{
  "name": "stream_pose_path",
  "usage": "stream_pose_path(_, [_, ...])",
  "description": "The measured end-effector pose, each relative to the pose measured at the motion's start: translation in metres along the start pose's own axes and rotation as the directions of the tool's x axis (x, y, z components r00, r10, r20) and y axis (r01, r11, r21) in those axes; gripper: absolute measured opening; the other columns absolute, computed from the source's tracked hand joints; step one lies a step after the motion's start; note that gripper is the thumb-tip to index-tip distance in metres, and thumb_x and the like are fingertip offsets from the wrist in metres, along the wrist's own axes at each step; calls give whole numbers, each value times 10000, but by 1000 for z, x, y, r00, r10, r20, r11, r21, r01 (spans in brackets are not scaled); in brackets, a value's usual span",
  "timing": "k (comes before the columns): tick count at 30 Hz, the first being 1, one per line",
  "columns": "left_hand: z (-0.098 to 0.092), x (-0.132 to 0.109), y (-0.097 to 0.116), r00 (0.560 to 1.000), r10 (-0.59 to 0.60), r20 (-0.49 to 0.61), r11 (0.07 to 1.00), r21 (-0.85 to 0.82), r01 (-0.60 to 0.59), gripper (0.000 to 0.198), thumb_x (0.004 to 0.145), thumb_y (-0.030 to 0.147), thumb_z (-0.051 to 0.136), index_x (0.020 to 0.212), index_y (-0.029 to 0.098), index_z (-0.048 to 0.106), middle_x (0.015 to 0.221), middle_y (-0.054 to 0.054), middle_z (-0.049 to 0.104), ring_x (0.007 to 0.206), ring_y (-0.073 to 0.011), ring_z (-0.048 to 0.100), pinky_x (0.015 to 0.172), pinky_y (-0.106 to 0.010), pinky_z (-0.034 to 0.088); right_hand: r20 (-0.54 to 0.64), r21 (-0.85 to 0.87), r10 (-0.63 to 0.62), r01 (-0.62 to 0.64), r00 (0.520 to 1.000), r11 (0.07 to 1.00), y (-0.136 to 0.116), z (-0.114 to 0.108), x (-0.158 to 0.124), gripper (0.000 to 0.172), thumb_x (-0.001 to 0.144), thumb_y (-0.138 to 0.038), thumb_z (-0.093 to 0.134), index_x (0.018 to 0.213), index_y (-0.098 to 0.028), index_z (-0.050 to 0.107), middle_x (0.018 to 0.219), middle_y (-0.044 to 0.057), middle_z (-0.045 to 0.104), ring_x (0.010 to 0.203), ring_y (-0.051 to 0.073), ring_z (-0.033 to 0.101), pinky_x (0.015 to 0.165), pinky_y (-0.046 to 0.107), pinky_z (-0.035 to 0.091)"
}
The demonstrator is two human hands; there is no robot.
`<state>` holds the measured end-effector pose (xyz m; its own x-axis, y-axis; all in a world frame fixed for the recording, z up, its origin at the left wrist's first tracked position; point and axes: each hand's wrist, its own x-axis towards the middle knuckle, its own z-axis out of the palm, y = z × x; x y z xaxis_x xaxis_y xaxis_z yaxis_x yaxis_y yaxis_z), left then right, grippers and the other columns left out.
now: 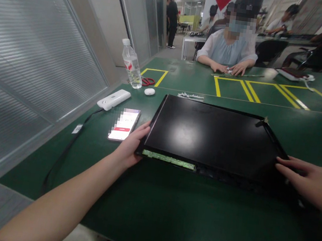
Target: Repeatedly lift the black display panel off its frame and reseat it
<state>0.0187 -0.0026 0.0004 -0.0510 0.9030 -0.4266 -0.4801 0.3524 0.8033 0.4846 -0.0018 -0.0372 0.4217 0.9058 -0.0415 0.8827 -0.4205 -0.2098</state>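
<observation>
A dark, glossy LCD panel [206, 134] is held between my two hands, its near edge raised off the table. A green circuit strip [169, 160] runs along the left part of that near edge. My left hand [133, 140] grips the panel's left side, with the thumb at the frame. On the right side, my right hand [304, 177] has its fingers closed around the edge near the front corner. A short piece of loose dark tape [261, 124] sticks up at the far right corner. The undersides of both grips are hidden.
Left of the panel lie a lit phone [124, 124], a white power bank [114, 99] with a black strap, and a white earbud case [149, 91]. A water bottle [132, 64] and red-handled scissors [148, 81] stand behind. A person [229, 50] sits across the green table [166, 212].
</observation>
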Motion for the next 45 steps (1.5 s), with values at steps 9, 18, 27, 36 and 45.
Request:
stream_pose_path(9, [-5, 4, -3, 999, 11, 42, 1000, 12, -11, 618, 899, 89, 666, 1497, 205, 562, 886, -59, 817, 667, -200, 783, 608, -268, 646, -2, 6, 1, -1, 1000, 1000, -1, -2, 0, 683, 559, -726, 485, 996, -326, 825, 1353, 24, 695, 1201, 414, 651, 988, 569, 528])
stream_pose_path(18, [-7, 6, -5, 998, -42, 49, 996, 86, 38, 925, 705, -45, 751, 1546, 223, 477, 871, -31, 801, 638, -203, 771, 601, -282, 645, -50, -22, -70, 69, 996, 997, 8, 4, 4, 586, 647, -706, 506, 973, -332, 817, 1291, 36, 726, 1126, 392, 685, 914, 558, 559])
stream_pose_path(27, [-10, 6, -1, 999, -25, 30, 987, 156, 21, 945, 727, 9, 778, 1577, 228, 427, 975, -89, 807, 636, -224, 763, 537, -294, 610, -31, -36, -50, 48, 998, 998, 6, 3, 3, 631, 654, -718, 481, 1004, -318, 821, 1314, 40, 717, 1141, 391, 678, 933, 549, 553])
stream_pose_path(36, [-10, 4, 4, 996, 85, 24, 965, 248, -88, 710, 772, 28, 765, 1445, 202, 621, 1148, -104, 801, 824, -205, 778, 615, -242, 596, -44, -35, -78, 77, 996, 996, 4, 2, 1, 592, 679, -690, 497, 1003, -312, 818, 1315, 40, 716, 1141, 382, 680, 932, 543, 554])
stream_pose_path(45, [-18, 7, 7, 988, 60, 145, 949, 298, -101, 426, 663, 56, 828, 1066, 194, 832, 941, -70, 831, 839, -240, 782, 689, -280, 614, -92, -3, -119, 120, 989, 993, 1, 3, -3, 537, 669, -677, 522, 928, -312, 818, 1251, 32, 743, 1105, 383, 692, 928, 555, 555])
